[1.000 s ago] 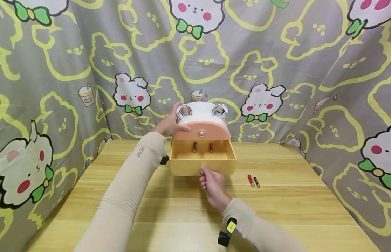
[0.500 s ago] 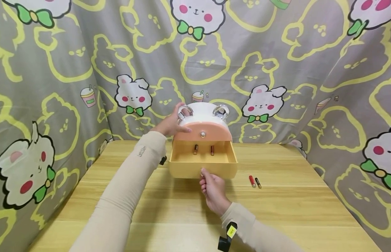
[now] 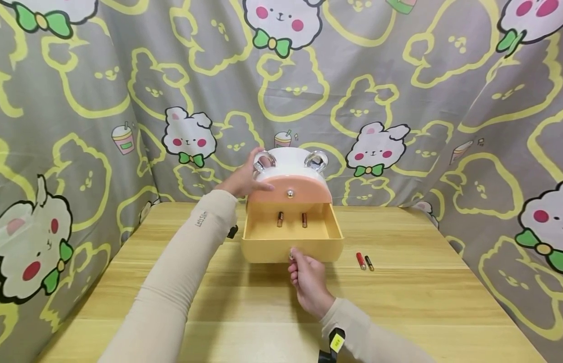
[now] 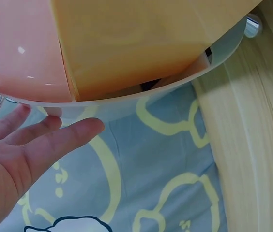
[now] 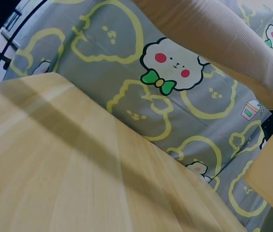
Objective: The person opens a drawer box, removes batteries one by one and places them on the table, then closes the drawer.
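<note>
A small drawer cabinet (image 3: 290, 162) with a white shell, clear ear-shaped rings and a pink upper drawer (image 3: 304, 185) stands on the table. Its yellow lower drawer (image 3: 263, 250) is pulled well out. My right hand (image 3: 311, 285) pinches the lower drawer's small knob, mostly hidden by the fingers. Up at the cabinet's left side, my left hand (image 3: 242, 177) rests with its thumb on the pink front. In the left wrist view its extended fingers (image 4: 61, 140) lie along the shell's side. Two small dark and copper battery-like cylinders (image 3: 304, 220) are in the yellow drawer.
On the wooden table (image 3: 399, 307), right of the drawer, lie a red battery-like cylinder (image 3: 360, 261) and a black and gold one (image 3: 369, 263). A patterned grey curtain (image 3: 390, 60) hangs behind the table and along both sides.
The yellow drawer has slid farther out toward me, my right hand moving with its knob. My left hand keeps its place on the cabinet.
</note>
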Demonstrator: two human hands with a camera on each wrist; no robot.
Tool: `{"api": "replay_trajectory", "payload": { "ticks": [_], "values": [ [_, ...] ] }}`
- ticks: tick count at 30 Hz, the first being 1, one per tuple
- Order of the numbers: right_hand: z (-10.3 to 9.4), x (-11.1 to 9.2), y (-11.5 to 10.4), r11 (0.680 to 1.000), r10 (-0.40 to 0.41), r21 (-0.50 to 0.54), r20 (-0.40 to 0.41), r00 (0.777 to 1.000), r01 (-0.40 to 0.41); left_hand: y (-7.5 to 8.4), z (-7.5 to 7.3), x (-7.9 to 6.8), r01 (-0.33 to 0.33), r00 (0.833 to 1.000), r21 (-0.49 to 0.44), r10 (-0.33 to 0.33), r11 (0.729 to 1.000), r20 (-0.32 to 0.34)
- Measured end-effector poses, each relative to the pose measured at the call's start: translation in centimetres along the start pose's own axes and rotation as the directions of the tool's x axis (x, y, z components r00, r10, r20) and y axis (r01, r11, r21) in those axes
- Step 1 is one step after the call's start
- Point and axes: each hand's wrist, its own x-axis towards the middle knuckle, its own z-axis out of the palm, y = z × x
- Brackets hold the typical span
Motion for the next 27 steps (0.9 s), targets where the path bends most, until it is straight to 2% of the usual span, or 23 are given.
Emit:
{"api": "replay_trajectory", "payload": {
  "ticks": [8,18,22,24,25,27],
  "values": [
    [-0.3,-0.5,0.1,1.000,-0.003,0.001,0.018,1.000,0.003,-0.1,-0.1,0.0,-0.004,1.000,0.005,0.004,1.000,0.000],
    [-1.2,-1.1,-0.1,0.999,0.053,-0.017,0.123,0.991,-0.051,-0.5,0.1,0.2,-0.009,1.000,-0.010,0.009,1.000,-0.008],
    [-1.5,-1.4,-0.2,0.997,0.005,-0.078,0.177,0.984,0.009,-0.5,0.1,0.2,-0.009,1.000,-0.004,0.009,1.000,-0.008],
    [-1.7,-1.3,-0.5,0.979,-0.040,-0.184,0.255,0.966,0.089,-0.5,0.2,0.2,-0.009,1.000,-0.003,0.009,1.000,-0.009],
    [-1.9,-1.2,-0.6,0.958,-0.061,-0.250,0.307,0.950,0.143,-0.5,0.2,0.2,-0.009,1.000,-0.007,0.008,1.000,-0.012],
    [-2.2,-1.0,-0.9,0.879,-0.087,-0.394,0.424,0.902,0.270,-0.5,0.2,0.2,-0.006,1.000,-0.013,0.006,1.000,-0.013]
  ]
}}
